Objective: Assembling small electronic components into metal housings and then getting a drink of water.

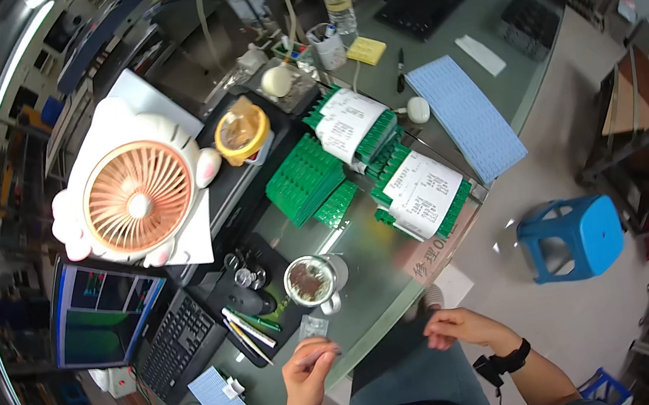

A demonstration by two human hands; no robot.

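My left hand (pixel 307 375) is at the table's near edge, thumb and forefinger pressed together; what sits between them is too small to make out. Just beyond it lies a small clear plastic packet (pixel 312 326), and farther off stands a clear mug (pixel 336 270) with a dark drink. My right hand (pixel 470 329) is beyond the table edge, above the floor beside my leg, its fingers curled together, and I cannot see what they may hold. Between the hands and apart from both is my lap (pixel 410 365). Each wrist wears a black band.
Green circuit boards (pixel 303 178) are stacked mid-table, beside two bundles topped with white paper labels (pixel 425 193). A white fan (pixel 137 196), laptop (pixel 105 310), keyboard (pixel 180 345) and pens (pixel 247 330) fill the left. A blue stool (pixel 578 236) stands right.
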